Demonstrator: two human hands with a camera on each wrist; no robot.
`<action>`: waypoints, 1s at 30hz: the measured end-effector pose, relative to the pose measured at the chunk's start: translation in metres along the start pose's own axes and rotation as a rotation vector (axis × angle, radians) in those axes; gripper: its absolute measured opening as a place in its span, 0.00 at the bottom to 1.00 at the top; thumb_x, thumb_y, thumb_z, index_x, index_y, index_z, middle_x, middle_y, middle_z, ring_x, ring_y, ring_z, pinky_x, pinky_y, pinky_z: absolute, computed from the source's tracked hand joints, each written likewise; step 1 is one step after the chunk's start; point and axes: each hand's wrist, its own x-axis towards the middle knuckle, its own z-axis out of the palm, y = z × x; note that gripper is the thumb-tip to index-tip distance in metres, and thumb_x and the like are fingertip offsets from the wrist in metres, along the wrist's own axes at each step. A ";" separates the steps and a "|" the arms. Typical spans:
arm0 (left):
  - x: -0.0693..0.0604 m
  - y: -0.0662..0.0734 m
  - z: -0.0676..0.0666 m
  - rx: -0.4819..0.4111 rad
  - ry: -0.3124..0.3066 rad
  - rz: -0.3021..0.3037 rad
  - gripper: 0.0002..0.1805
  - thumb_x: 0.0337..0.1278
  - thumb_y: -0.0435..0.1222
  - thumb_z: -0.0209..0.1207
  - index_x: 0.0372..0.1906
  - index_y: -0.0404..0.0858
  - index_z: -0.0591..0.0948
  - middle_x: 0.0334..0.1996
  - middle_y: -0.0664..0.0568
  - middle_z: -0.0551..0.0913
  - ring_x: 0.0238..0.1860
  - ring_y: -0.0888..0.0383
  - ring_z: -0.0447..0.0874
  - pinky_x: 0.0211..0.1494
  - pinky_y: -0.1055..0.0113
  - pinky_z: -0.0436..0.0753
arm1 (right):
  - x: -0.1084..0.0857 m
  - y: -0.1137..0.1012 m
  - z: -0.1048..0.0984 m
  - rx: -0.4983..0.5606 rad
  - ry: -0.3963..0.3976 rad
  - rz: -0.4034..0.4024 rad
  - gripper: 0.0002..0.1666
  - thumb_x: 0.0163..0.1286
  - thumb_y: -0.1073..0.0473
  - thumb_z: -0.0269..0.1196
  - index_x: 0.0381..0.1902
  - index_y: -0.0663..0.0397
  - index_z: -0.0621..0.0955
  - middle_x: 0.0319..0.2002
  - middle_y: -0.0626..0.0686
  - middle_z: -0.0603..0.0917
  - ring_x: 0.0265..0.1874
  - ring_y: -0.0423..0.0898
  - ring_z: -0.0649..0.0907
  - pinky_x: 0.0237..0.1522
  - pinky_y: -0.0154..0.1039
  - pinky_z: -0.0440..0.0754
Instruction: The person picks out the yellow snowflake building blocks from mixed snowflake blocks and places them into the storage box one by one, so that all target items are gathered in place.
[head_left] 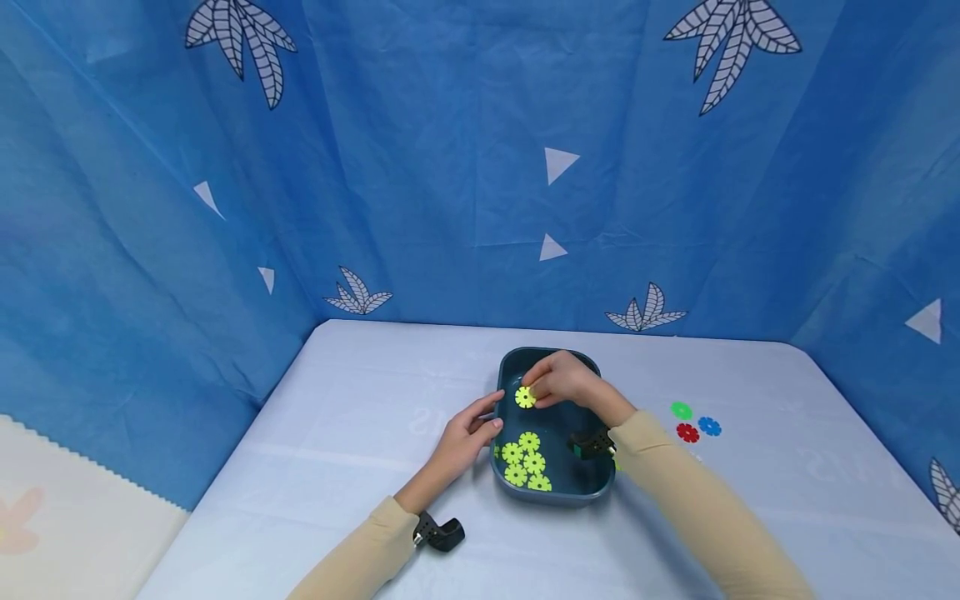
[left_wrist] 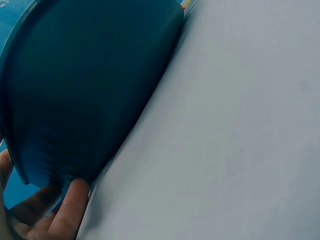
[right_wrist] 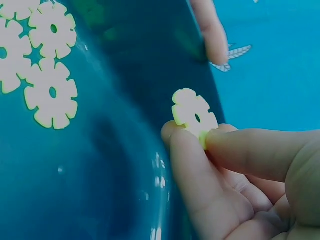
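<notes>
My right hand (head_left: 572, 382) pinches a yellow snowflake disc (right_wrist: 196, 112) between thumb and fingers, above the far left part of a dark teal tub (head_left: 558, 454). The disc is tilted, with its slotted edge and centre hole showing in the right wrist view. Several more yellow snowflake discs (head_left: 534, 462) lie in the tub's near left corner. My left hand (head_left: 461, 437) touches the tub's left side, its fingers extended. In the left wrist view, the fingers (left_wrist: 72, 207) rest against the outer wall (left_wrist: 90, 90); nothing is gripped there.
On the white table (head_left: 390, 367), right of the tub, lie a green disc (head_left: 681, 410), a blue disc (head_left: 709, 426) and a red disc (head_left: 687, 432). A yellow piece shows partly beside the tub's right rim, near the right sleeve (head_left: 697, 492). Blue curtains (head_left: 465, 167) surround the table.
</notes>
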 end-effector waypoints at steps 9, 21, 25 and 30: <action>-0.001 0.000 0.000 -0.008 -0.006 0.004 0.28 0.75 0.37 0.56 0.75 0.43 0.69 0.70 0.36 0.73 0.61 0.40 0.82 0.50 0.70 0.87 | 0.009 0.005 0.016 -0.078 0.034 0.031 0.06 0.67 0.69 0.67 0.41 0.63 0.88 0.44 0.59 0.86 0.32 0.45 0.89 0.39 0.39 0.91; -0.002 0.002 0.001 0.010 0.000 -0.002 0.28 0.74 0.37 0.56 0.75 0.43 0.69 0.70 0.37 0.74 0.60 0.42 0.83 0.49 0.72 0.85 | 0.011 0.008 0.027 -0.111 0.001 0.049 0.06 0.65 0.70 0.68 0.39 0.63 0.89 0.41 0.58 0.86 0.31 0.44 0.88 0.39 0.38 0.91; -0.002 0.003 0.000 0.003 0.002 0.004 0.28 0.74 0.36 0.56 0.76 0.43 0.69 0.70 0.37 0.74 0.60 0.41 0.83 0.49 0.72 0.85 | 0.012 0.008 0.029 -0.138 -0.006 0.038 0.05 0.65 0.71 0.69 0.39 0.62 0.88 0.39 0.57 0.87 0.32 0.44 0.88 0.39 0.39 0.91; -0.003 0.003 0.000 -0.001 0.001 0.001 0.28 0.74 0.36 0.56 0.75 0.43 0.69 0.70 0.37 0.73 0.61 0.41 0.83 0.49 0.71 0.86 | 0.012 0.008 0.033 -0.197 -0.022 0.005 0.05 0.65 0.71 0.68 0.38 0.61 0.88 0.36 0.55 0.86 0.32 0.44 0.87 0.39 0.39 0.91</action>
